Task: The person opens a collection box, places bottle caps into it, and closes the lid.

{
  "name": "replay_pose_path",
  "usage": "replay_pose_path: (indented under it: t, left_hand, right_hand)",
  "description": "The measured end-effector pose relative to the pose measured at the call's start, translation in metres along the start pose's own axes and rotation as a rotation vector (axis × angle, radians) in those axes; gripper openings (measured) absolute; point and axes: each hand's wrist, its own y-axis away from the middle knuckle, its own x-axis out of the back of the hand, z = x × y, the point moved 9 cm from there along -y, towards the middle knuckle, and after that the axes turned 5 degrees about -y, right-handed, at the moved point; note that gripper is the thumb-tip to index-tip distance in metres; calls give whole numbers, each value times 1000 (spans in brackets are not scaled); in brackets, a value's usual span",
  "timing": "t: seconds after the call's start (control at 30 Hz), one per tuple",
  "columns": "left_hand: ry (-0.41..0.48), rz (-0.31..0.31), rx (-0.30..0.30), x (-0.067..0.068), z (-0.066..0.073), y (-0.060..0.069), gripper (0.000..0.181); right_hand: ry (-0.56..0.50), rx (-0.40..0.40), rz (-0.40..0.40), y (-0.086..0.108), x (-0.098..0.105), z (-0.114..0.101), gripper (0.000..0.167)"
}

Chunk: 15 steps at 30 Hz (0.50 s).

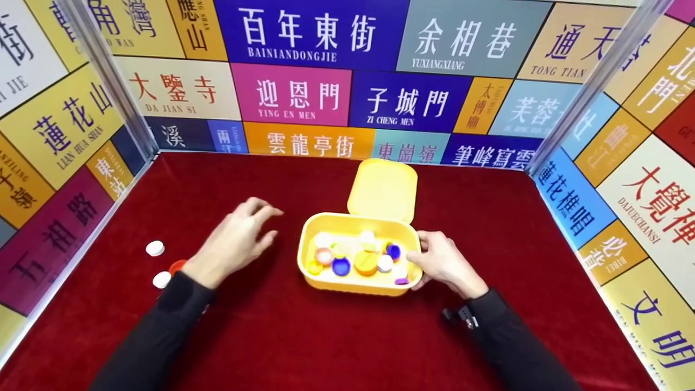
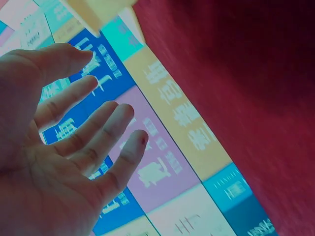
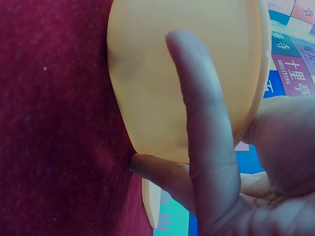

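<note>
A yellow plastic box (image 1: 347, 288) stands on the red cloth with several bottle caps in it: white, blue, orange, yellow and purple. My right hand (image 1: 448, 263) grips the box's right end. In the right wrist view, one finger (image 3: 209, 113) extends along the yellow outer wall (image 3: 147, 83). My left hand (image 1: 233, 239) hovers left of the box, apart from it. The left wrist view shows its fingers (image 2: 120, 162) spread and loosely bent, with nothing in the palm. White caps (image 1: 155, 248) and a red cap (image 1: 177, 266) lie near the left forearm; the sleeve and wrist partly hide the red one.
The box's yellow lid (image 1: 383, 190) lies folded back behind it. Dark red cloth (image 1: 336, 342) covers the table. Panels printed with place names (image 1: 304, 32) rise at the back and both sides, with metal posts (image 1: 108, 70) at the corners.
</note>
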Motion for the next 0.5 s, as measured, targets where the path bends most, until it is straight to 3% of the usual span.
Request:
replay_pose_path:
  t: [0.3, 0.5]
  left_hand:
    - [0, -22, 193, 13, -65, 28, 42]
    - [-17, -69, 325, 21, -106, 46, 45]
  right_hand:
    - [-4, 2, -3, -1, 0, 0, 40]
    - [0, 7, -11, 0, -1, 0, 44]
